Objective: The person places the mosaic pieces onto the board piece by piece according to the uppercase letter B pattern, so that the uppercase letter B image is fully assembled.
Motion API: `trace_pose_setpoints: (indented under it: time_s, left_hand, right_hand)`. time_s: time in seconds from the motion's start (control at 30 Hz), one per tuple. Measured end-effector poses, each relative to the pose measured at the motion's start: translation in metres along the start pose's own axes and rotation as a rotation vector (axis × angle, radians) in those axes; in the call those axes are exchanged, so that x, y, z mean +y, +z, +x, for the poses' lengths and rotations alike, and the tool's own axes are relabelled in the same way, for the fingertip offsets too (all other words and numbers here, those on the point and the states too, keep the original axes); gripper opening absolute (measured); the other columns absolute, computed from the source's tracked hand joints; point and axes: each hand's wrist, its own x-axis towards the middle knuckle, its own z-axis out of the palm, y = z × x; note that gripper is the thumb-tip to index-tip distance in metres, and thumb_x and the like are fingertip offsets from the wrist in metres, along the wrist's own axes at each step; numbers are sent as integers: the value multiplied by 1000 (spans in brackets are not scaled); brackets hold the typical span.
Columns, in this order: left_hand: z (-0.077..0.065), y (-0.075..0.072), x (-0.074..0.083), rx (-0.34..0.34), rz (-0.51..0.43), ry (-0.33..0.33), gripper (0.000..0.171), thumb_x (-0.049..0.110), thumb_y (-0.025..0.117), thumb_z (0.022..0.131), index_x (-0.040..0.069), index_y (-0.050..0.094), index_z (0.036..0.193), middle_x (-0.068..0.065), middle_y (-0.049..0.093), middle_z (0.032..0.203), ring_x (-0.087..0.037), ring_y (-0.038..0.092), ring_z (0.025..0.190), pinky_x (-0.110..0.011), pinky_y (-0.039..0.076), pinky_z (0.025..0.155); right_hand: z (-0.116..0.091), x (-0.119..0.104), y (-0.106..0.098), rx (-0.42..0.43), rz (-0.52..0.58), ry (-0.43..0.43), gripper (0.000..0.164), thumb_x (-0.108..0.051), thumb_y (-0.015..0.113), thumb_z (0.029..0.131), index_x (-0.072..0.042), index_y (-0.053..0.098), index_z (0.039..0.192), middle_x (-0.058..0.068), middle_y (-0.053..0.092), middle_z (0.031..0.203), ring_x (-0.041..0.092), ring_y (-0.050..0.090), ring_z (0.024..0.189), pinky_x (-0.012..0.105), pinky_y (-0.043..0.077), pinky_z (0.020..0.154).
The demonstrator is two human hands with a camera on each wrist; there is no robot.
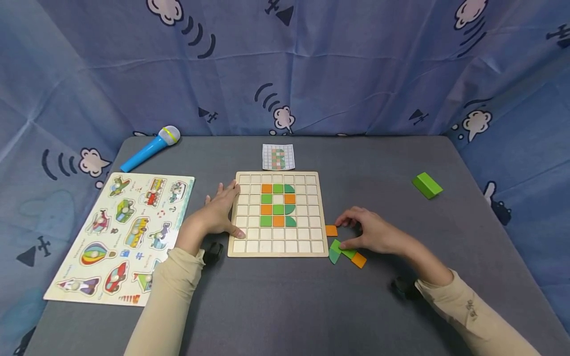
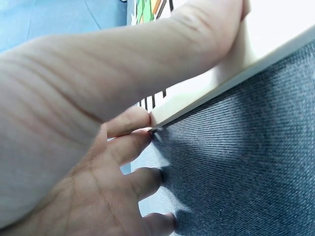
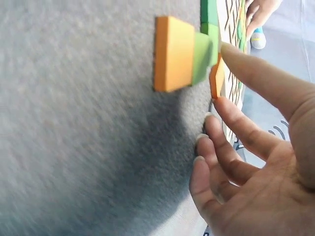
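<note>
A wooden grid board lies mid-table with orange and green tiles set in its cells. My left hand rests along its left edge, thumb on the rim and other fingers spread at the side; the left wrist view shows the thumb lying over the wood. Off the board's lower right corner, my right hand is over loose tiles, its index fingertip at an orange square tile and its thumb at a green square tile. Beside these lie a dark green rounded tile and another orange tile.
A small printed pattern card lies behind the board. On the left are a picture puzzle board and a blue toy microphone. A green block sits at the right. Patterned blue cloth hangs behind the table.
</note>
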Motion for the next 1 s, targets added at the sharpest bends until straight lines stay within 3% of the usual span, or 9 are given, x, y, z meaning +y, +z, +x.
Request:
trace_pose_setpoints:
  time_s: [0.23,0.53,0.77,1.0]
  left_hand:
    - [1,0,-1,5,7,5,131,23,97,75,-4,10,169,-22,-4,178,-49,-11,163,-77,-2,125]
    - [0,0,-1,3,13,8,131,24,98,75,-4,10,169,-22,-4,178,-49,-11,163,-78,-2,124]
    - [2,1,-2,4,18,7,132,25,98,75,-3,10,169,-21,-4,179,-49,-10,163,-78,-2,125]
    - [2,1,-2,2,18,4,131,25,97,75,-3,10,169,-21,-4,179,-49,-11,163,-77,-3,125]
  right_hand:
    - [0,0,9,62,-20,-4,38,-18,91,84,-10,72,115,2,65,108,18,56,100,36,50,87]
    - [1,-2,18,114,-6,0,28,-14,87,88,-11,72,112,2,68,110,16,56,98,33,50,86]
    - [4,-7,25,167,-8,25,21,-7,84,90,-11,74,108,3,70,108,17,59,96,34,51,84]
    - [10,-14,28,211,42,49,16,-2,81,91,-7,74,105,2,68,91,14,58,82,26,50,72]
